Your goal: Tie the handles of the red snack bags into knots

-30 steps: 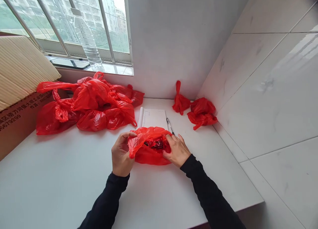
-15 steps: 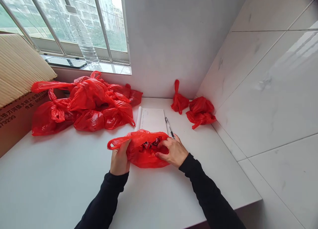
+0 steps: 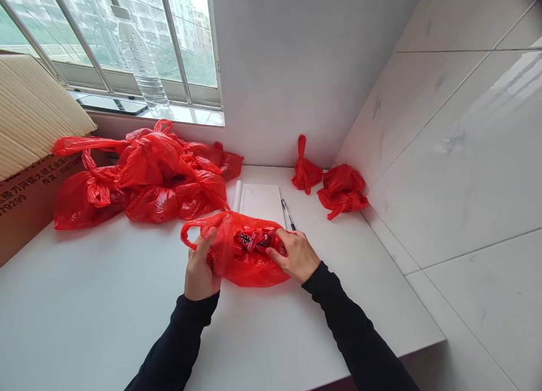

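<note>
A red plastic bag (image 3: 254, 275) rests on the white table in front of me, its mouth spread open. My left hand (image 3: 202, 266) grips its left side, thumb on top near a loop handle. Inside lie several small red packets (image 3: 249, 241) with white and black print. My right hand (image 3: 298, 255) reaches in over the bag's right rim, thumb and fingers closed round the right end of a packet. The fingertips are partly hidden among the red wrappers. Behind the bag lie an open notepad (image 3: 260, 200) and a black-and-clear pen (image 3: 288, 214).
Several knotted red bags (image 3: 156, 165) are heaped at the back left beside a cardboard box (image 3: 42, 176). Two smaller red bags (image 3: 307, 173) sit in the back right corner. A water bottle (image 3: 144, 63) stands on the windowsill. Tiled wall (image 3: 457, 153) borders the table's right side.
The bag's mouth has opened wider and the printed packets show more fully. My left thumb has shifted up onto the bag's side; my right hand has moved slightly.
</note>
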`<state>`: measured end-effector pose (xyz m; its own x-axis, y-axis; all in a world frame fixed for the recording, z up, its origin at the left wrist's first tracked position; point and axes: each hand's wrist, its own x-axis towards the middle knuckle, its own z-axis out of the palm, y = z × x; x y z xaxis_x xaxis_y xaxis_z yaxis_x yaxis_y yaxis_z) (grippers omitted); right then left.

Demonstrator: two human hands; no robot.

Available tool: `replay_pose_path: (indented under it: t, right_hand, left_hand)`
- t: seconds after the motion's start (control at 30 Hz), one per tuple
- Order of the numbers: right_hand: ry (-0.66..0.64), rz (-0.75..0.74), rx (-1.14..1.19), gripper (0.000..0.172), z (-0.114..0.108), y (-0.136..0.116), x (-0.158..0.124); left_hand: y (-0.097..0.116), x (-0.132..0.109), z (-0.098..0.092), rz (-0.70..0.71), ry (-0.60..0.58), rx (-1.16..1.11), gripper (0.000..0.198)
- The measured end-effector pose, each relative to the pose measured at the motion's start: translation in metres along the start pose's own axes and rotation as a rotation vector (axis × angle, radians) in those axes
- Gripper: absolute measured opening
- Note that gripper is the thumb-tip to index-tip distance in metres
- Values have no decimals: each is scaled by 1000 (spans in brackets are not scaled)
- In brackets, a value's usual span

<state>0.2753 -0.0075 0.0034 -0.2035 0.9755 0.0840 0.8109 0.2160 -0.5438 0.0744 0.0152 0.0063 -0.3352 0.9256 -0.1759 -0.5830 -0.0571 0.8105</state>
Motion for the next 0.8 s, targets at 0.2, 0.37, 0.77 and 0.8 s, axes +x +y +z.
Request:
replay_pose_path:
  t: [0.2, 0.37, 0.77, 0.8]
  right_hand:
    - [51, 31, -98, 34, 7, -1, 1]
    - [128, 78, -159, 17, 8, -1, 1]
    - [388, -104, -120, 19, 44, -17, 18]
    - [413, -121, -101, 16, 43, -19, 20]
  left_hand:
    - [3, -6, 5, -85, -104, -9, 25]
    - [6, -7, 8, -93, -130, -21, 24]
    - [3, -8, 7, -32, -136, -48, 32]
    - [2, -7, 7, -24, -129, -53, 34]
